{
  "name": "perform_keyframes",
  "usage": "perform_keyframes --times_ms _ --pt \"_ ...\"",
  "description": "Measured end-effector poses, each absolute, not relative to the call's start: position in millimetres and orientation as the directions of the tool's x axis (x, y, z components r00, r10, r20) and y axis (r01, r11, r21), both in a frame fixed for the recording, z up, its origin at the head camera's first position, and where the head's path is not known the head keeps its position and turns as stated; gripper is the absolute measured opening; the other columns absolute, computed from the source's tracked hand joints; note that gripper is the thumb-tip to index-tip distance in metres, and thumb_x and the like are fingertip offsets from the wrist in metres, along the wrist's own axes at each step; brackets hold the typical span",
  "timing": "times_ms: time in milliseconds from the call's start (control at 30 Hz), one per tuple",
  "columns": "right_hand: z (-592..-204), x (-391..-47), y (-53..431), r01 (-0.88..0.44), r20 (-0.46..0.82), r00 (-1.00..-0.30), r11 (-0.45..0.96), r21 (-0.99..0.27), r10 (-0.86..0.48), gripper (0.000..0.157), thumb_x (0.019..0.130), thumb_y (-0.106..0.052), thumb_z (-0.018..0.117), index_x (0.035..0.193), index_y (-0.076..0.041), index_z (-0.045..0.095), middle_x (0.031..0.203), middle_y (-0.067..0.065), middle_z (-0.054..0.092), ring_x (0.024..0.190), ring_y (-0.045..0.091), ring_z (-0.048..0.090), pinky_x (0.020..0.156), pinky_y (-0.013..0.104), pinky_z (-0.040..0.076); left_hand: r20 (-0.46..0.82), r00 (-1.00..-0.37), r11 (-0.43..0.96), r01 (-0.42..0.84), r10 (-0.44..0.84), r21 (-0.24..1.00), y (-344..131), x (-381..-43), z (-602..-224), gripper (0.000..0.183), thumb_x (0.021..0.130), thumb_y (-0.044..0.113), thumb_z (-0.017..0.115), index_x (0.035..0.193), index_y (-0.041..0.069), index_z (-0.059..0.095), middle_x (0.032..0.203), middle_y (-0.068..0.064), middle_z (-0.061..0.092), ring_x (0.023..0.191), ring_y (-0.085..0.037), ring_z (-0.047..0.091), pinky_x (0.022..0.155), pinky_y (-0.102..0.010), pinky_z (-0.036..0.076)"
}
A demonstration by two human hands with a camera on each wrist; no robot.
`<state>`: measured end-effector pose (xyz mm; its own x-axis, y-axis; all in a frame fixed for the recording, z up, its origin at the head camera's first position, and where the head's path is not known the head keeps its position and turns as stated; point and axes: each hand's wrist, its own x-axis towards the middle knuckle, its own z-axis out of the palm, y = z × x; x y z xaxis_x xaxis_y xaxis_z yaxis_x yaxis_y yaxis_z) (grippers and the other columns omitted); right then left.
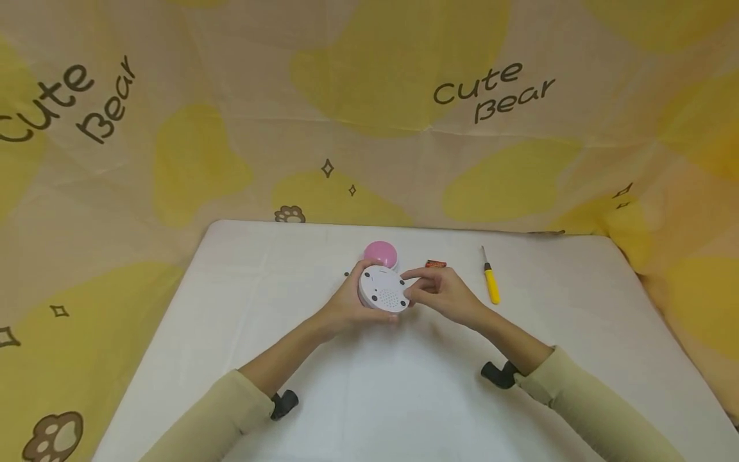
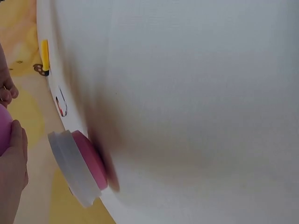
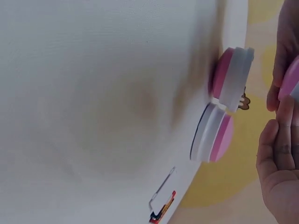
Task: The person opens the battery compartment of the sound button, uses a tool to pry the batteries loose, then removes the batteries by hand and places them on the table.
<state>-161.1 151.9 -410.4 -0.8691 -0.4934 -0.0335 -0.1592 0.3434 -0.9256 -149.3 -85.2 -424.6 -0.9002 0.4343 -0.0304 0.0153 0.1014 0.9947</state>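
Note:
My left hand [image 1: 349, 301] grips a round pink-and-white push button [image 1: 381, 289], its white underside turned up, showing dark feet and small speaker holes. The right hand [image 1: 444, 294] pinches the rim of this button from the right; its contact is partly hidden. In the left wrist view, the left hand [image 2: 13, 163] curls round the pink dome [image 2: 4, 128]. The right wrist view catches the right hand [image 3: 280, 170] beside the held button [image 3: 290, 84] at the frame's edge.
Two more pink-and-white buttons, one lying pink side down [image 3: 229, 77] and one standing pink side up [image 3: 215, 135], sit on the white table [image 1: 277, 359]. To the right lie a red battery [image 1: 435, 264] and a yellow-handled screwdriver [image 1: 491, 282]. A small dark piece [image 1: 346, 274] lies left.

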Motion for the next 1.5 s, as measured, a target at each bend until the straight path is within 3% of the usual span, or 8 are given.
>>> perform_keyframes --times_ms 233,667,867,1300,1500 --pt "-413 -160 159 -0.121 -0.089 -0.853 0.360 -0.925 -0.514 0.038 0.091 -0.012 0.070 0.127 -0.001 0.063 0.087 0.005 0.074 0.089 0.045 0.067 0.076 0.027 0.053 -0.076 -0.902 0.238 0.030 0.424 0.971 -82 -147 -429 0.094 0.062 0.014 0.095 0.142 0.014 0.045 0.129 -0.001 0.057 0.118 -0.019 0.050 0.106 -0.043 0.035" --pt "-418 -160 165 -0.179 -0.107 -0.797 0.403 -0.898 -0.594 0.036 0.091 -0.012 0.071 0.124 -0.003 0.063 0.080 0.005 0.071 0.078 0.037 0.065 0.072 0.027 0.049 -0.133 -0.865 0.421 0.096 0.483 0.902 -79 -141 -440 0.096 0.060 0.030 0.096 0.139 0.017 0.044 0.119 0.000 0.057 0.106 -0.018 0.052 0.090 -0.038 0.043" --pt "-421 -160 166 -0.316 -0.008 -0.808 0.446 -0.838 -0.588 0.032 0.090 -0.013 0.072 0.120 -0.003 0.066 0.093 0.002 0.069 0.085 0.019 0.063 0.077 0.031 0.053 -0.120 -0.853 0.445 0.141 0.508 0.885 -76 -138 -445 0.095 0.060 0.029 0.095 0.139 0.018 0.042 0.117 -0.001 0.057 0.104 -0.018 0.053 0.089 -0.037 0.044" --pt "-432 -154 157 -0.355 0.014 -0.807 0.468 -0.809 -0.590 0.025 0.086 -0.012 0.075 0.109 -0.006 0.067 0.103 0.003 0.067 0.092 0.022 0.061 0.078 0.040 0.052 -0.097 -0.802 0.477 0.248 0.589 0.843 -68 -134 -459 0.094 0.062 0.026 0.095 0.136 0.014 0.038 0.113 0.003 0.057 0.099 -0.010 0.057 0.088 -0.027 0.046" --pt "-437 -149 153 -0.322 -0.026 -0.823 0.504 -0.801 -0.567 0.033 0.080 -0.017 0.082 0.108 -0.010 0.066 0.104 -0.001 0.065 0.095 0.021 0.058 0.078 0.038 0.051 -0.091 -0.790 0.487 0.279 0.606 0.828 -67 -135 -463 0.093 0.063 0.025 0.095 0.135 0.013 0.038 0.114 0.003 0.056 0.099 -0.011 0.057 0.088 -0.027 0.047"
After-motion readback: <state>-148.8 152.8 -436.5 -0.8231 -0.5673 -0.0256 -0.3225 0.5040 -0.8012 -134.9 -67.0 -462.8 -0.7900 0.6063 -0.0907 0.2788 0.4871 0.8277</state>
